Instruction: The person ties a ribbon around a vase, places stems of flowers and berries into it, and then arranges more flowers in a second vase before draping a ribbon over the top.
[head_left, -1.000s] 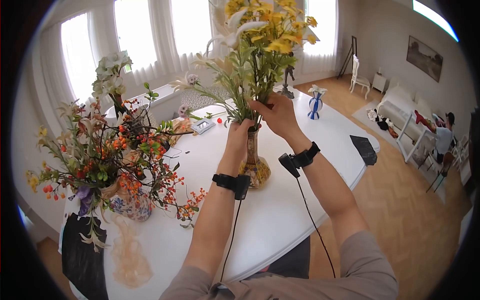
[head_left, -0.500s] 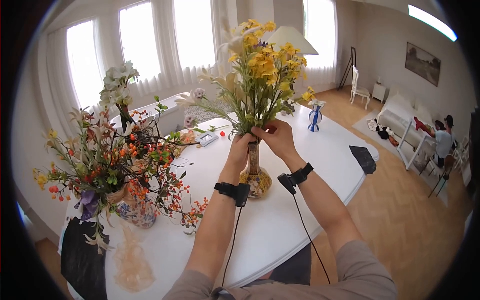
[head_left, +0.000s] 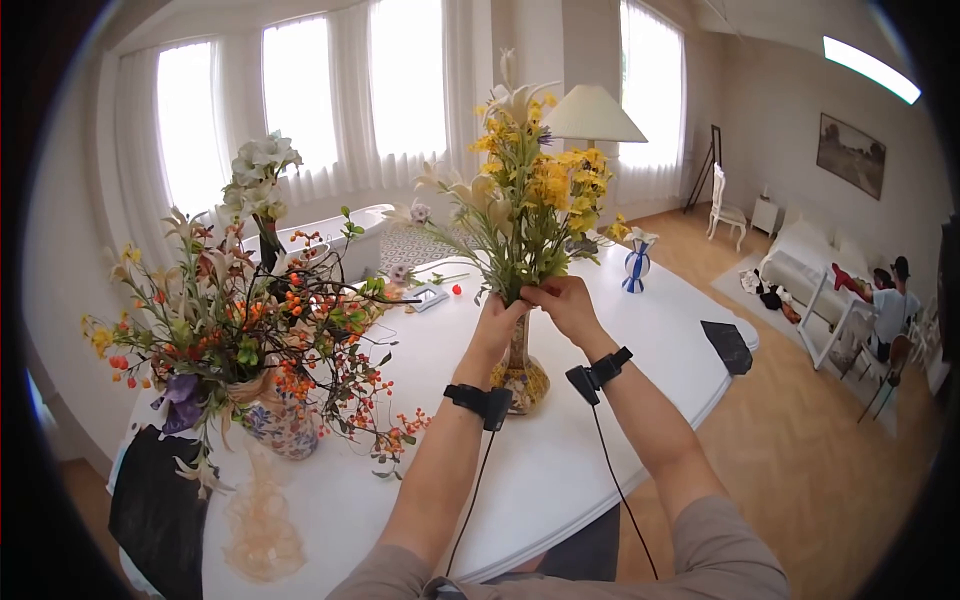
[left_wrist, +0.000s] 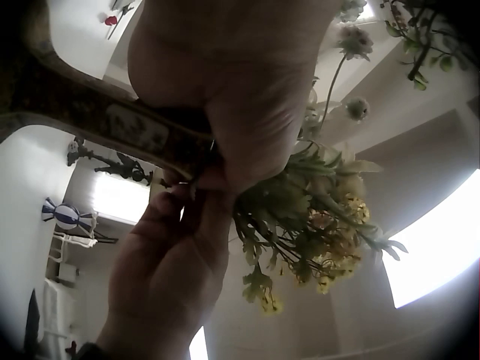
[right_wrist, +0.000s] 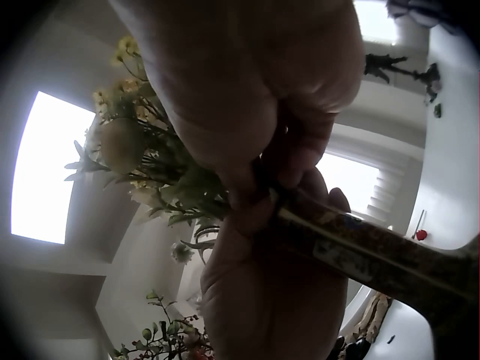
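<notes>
A bunch of yellow flowers [head_left: 548,183] and pale lilies [head_left: 487,203] stands in a tall patterned vase [head_left: 520,388] on the white table. My left hand [head_left: 494,328] curls round the upper neck of the vase, its thumb by the stems. Right at the mouth, my right hand [head_left: 568,306] pinches the stems between thumb and fingers. Both hands meet there; in the left wrist view the right hand [left_wrist: 165,274] reaches in from below. The right wrist view shows the left hand [right_wrist: 274,296] with its fingers behind the neck. Stem ends are hidden inside the vase.
A wide arrangement with orange berries [head_left: 300,370] in a blue-patterned vase [head_left: 282,425] stands left, its branches reaching toward my left forearm. Peach netting [head_left: 262,535] and black sheets [head_left: 155,505] lie on the table [head_left: 560,480]. A blue-striped vase [head_left: 636,268] stands back right.
The bunch sits lower over the vase, and my right hand has come down the stems to the mouth. My left hand stays at the neck. The head view has tilted up.
</notes>
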